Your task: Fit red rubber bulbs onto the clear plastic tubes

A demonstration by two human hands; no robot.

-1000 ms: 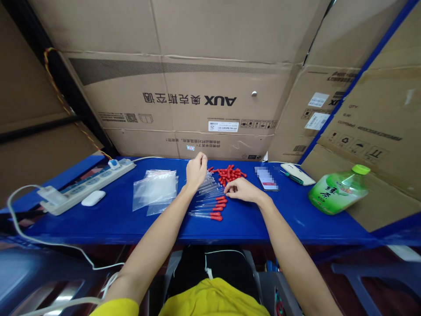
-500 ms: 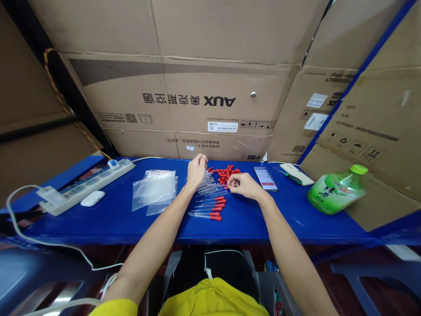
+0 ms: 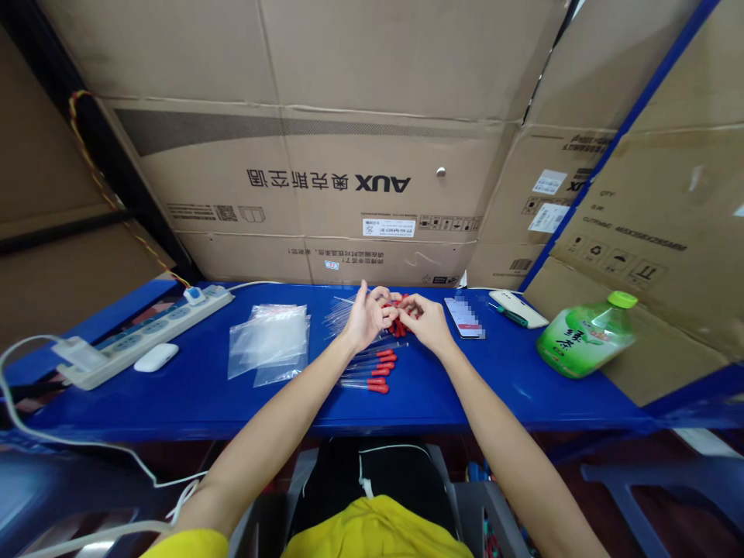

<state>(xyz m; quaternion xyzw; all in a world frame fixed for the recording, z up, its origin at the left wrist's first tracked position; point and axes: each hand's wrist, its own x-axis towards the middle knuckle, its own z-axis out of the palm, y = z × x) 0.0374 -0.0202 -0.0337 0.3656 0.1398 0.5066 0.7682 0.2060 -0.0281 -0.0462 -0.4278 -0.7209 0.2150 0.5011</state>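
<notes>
Cardboard point(image 3: 342, 128) backs the blue surface point(image 3: 465, 380). Left hand point(image 3: 367, 316) and right hand point(image 3: 425, 321) are nearly together at the red bulbs point(image 3: 398, 328); what they grip is unclear. Clear tubes point(image 3: 338, 311) lie leftward, red-tipped droppers point(image 3: 380, 372) nearer. Gentle, straight pressure probably works best.

this looks like a makeshift workshop corner, judging by the blue worktop point(image 3: 477, 395) boxed in by printed carton cardboard point(image 3: 349, 70) and a black frame post point(image 3: 58, 77), with 1 long power strip point(image 3: 154, 329) at the left and loose red-bulbed droppers point(image 3: 379, 388) lying near a small pile of clear plastic bags point(image 3: 273, 341).
</notes>
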